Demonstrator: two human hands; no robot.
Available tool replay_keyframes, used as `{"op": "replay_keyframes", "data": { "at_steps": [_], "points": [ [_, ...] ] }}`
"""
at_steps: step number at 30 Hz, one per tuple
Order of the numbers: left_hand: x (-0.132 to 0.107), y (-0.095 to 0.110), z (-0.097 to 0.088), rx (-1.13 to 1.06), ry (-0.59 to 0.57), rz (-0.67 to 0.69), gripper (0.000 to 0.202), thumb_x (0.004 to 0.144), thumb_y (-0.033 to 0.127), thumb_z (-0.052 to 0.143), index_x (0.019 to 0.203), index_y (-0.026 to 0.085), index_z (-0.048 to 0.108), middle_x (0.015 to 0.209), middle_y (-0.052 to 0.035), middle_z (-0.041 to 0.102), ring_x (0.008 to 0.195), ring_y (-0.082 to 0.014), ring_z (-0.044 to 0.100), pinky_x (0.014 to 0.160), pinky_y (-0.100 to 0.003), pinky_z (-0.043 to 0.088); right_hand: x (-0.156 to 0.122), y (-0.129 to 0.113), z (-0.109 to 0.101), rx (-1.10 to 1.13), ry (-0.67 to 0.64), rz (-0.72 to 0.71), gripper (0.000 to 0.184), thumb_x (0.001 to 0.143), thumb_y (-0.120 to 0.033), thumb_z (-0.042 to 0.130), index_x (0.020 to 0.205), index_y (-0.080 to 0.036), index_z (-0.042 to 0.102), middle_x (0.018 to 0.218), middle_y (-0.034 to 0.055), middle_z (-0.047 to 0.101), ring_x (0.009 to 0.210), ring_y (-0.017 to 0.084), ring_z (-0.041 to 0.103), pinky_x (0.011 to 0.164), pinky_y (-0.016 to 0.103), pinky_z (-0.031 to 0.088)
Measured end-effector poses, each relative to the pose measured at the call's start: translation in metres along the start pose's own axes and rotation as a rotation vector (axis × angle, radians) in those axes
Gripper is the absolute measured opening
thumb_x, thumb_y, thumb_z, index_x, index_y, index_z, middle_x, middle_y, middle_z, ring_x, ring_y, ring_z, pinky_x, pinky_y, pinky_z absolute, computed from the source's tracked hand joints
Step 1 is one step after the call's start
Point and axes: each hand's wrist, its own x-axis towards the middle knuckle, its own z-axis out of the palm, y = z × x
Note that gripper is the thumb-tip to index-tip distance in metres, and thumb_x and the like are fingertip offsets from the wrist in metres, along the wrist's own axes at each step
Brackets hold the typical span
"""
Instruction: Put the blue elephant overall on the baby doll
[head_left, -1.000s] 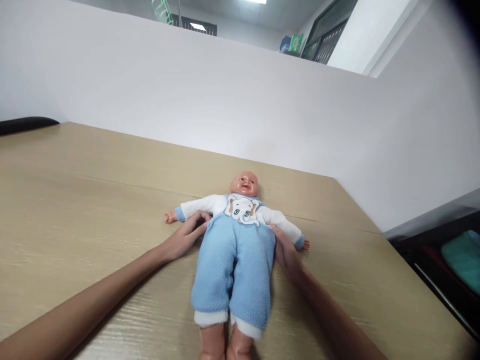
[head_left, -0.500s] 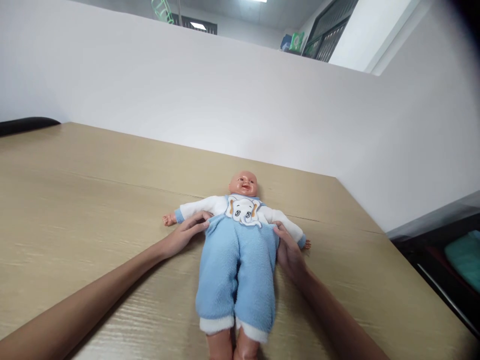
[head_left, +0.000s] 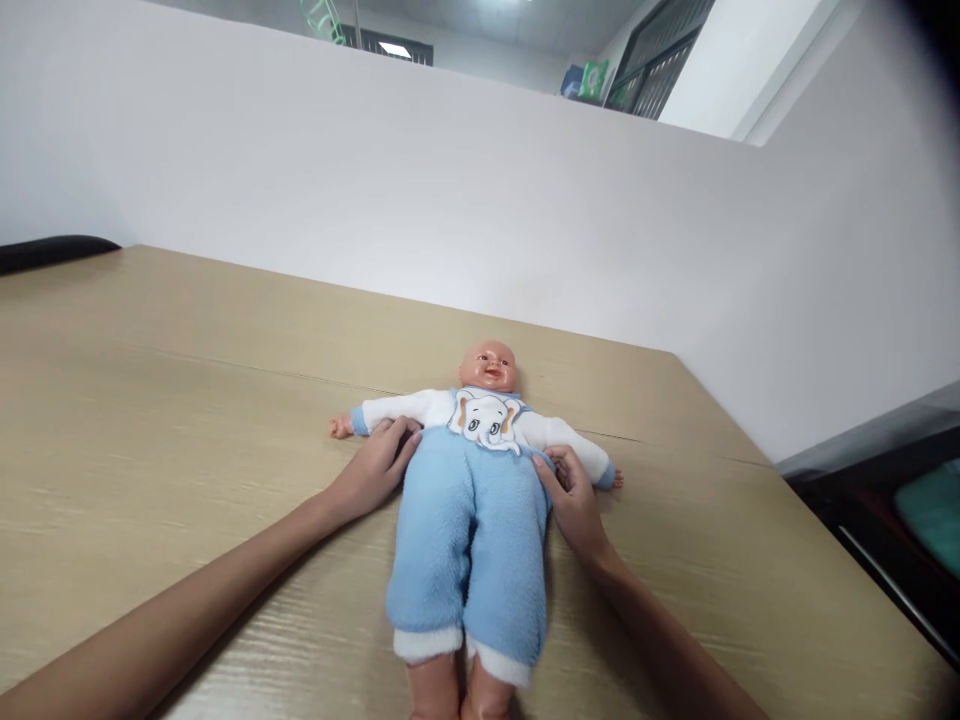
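A baby doll [head_left: 489, 368] lies on its back on the wooden table, arms spread to the sides. It wears a white top [head_left: 409, 407] with blue cuffs and fuzzy blue trousers [head_left: 504, 560] with white hems. An elephant patch [head_left: 486, 418] covers its chest. My left hand [head_left: 379, 462] is at the left side of the trouser waist, fingers curled onto the fabric. At the opposite side, my right hand [head_left: 577, 500] grips the waist, its thumb lying on the front of the cloth. The fingertips of both hands are partly hidden.
Behind the wooden table [head_left: 225, 330] rises a white partition [head_left: 420, 190]. A black rounded object [head_left: 56, 252] shows at the far left edge. Beyond the table's right edge there is a dark item with teal cloth [head_left: 934, 510].
Both hands have shifted slightly at the waist, and the trousers that were pulled out wide now sit closer to the doll's body. My right thumb has moved inward over the front.
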Motion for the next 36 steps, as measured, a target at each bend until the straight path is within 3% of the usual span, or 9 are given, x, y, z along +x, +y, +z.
{"op": "replay_keyframes", "data": {
  "at_steps": [3, 9, 17, 23, 27, 33, 36],
  "points": [
    [-0.001, 0.003, -0.001, -0.038, -0.022, -0.002, 0.032, 0.109, 0.046, 0.04, 0.104, 0.021, 0.059, 0.106, -0.0073, 0.061, 0.107, -0.0281, 0.054, 0.1, -0.043, 0.04, -0.004, 0.002, -0.001, -0.093, 0.036, -0.023, 0.031, 0.092, -0.052, 0.072, 0.095, -0.023, 0.062, 0.09, 0.0004, 0.059, 0.085, 0.022, 0.054, 0.081, 0.034, 0.043],
    [-0.006, 0.018, -0.005, -0.343, -0.103, -0.11, 0.033, 0.106, 0.053, 0.046, 0.106, 0.022, 0.059, 0.108, -0.0039, 0.06, 0.109, -0.0266, 0.054, 0.102, -0.039, 0.04, -0.007, 0.003, 0.0, -0.093, 0.006, -0.011, 0.036, 0.093, -0.06, 0.065, 0.099, -0.024, 0.061, 0.096, 0.0025, 0.062, 0.096, 0.025, 0.059, 0.09, 0.037, 0.048],
    [-0.004, 0.018, 0.003, -0.628, -0.037, -0.222, 0.033, 0.104, 0.056, 0.05, 0.101, 0.023, 0.052, 0.099, -0.0002, 0.057, 0.097, -0.0221, 0.054, 0.092, -0.034, 0.044, 0.001, 0.005, 0.005, -0.082, -0.008, -0.007, 0.035, 0.095, -0.06, 0.059, 0.096, -0.025, 0.057, 0.093, 0.0019, 0.059, 0.093, 0.023, 0.059, 0.086, 0.034, 0.049],
    [0.0, 0.014, -0.001, -0.391, -0.097, -0.137, 0.035, 0.107, 0.056, 0.043, 0.102, 0.023, 0.053, 0.099, -0.0014, 0.057, 0.097, -0.0229, 0.053, 0.093, -0.036, 0.043, 0.0, 0.006, 0.006, -0.174, -0.036, -0.065, 0.033, 0.098, -0.057, 0.058, 0.101, -0.025, 0.057, 0.092, 0.0028, 0.063, 0.089, 0.024, 0.063, 0.082, 0.035, 0.051],
    [-0.001, 0.006, -0.004, -0.146, -0.089, -0.05, 0.031, 0.109, 0.049, 0.039, 0.102, 0.022, 0.053, 0.1, -0.0035, 0.059, 0.098, -0.025, 0.055, 0.093, -0.04, 0.042, -0.003, 0.003, -0.005, -0.313, -0.055, -0.111, 0.027, 0.099, -0.05, 0.061, 0.097, -0.023, 0.062, 0.087, 0.0032, 0.062, 0.078, 0.023, 0.058, 0.076, 0.037, 0.048],
    [-0.003, 0.007, -0.007, 0.071, 0.105, 0.091, 0.012, 0.104, 0.024, 0.045, 0.108, 0.02, 0.055, 0.107, -0.0072, 0.062, 0.101, -0.026, 0.057, 0.091, -0.042, 0.045, -0.003, 0.0, -0.047, -0.75, -0.017, -0.421, 0.014, 0.099, -0.034, 0.062, 0.106, -0.023, 0.061, 0.104, 0.0093, 0.066, 0.098, 0.029, 0.059, 0.09, 0.045, 0.047],
    [0.002, 0.03, -0.009, 0.11, 0.191, 0.186, 0.019, 0.097, 0.014, 0.047, 0.112, 0.02, 0.055, 0.109, -0.0073, 0.062, 0.101, -0.0255, 0.057, 0.092, -0.042, 0.045, 0.001, 0.004, -0.073, -0.902, 0.061, -0.533, 0.029, 0.095, -0.033, 0.066, 0.121, -0.022, 0.058, 0.119, 0.0139, 0.064, 0.112, 0.034, 0.059, 0.099, 0.052, 0.046]
  ]
}}
